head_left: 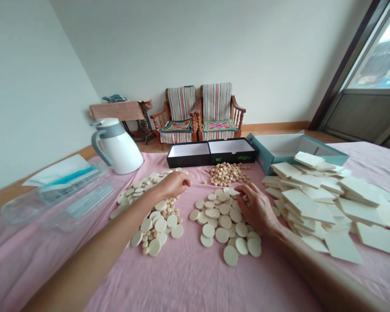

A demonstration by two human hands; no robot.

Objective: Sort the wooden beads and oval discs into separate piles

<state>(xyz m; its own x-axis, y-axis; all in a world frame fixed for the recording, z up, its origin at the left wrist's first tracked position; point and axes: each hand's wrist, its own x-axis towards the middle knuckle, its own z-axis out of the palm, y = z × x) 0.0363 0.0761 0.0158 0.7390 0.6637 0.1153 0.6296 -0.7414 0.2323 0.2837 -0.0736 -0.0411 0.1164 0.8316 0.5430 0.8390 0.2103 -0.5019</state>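
My left hand (175,183) is closed above the left-hand pile, fingers curled together; whatever is in them is hidden. Under and beside it lie pale round wooden discs (160,225) mixed with small wooden beads (152,234). My right hand (256,205) rests at the right edge of another heap of discs (225,222), its fingers bent and apart, touching the discs. Between and beyond my hands is a mound of small wooden beads (229,174).
Stacked square wooden pieces (308,203) spread at the right, before a teal box (279,149). A black two-part box (209,152) stands behind the beads. A white jug (120,149) and clear plastic packaging (68,195) are at left on the pink cloth (182,286). Two chairs (198,112) stand beyond.
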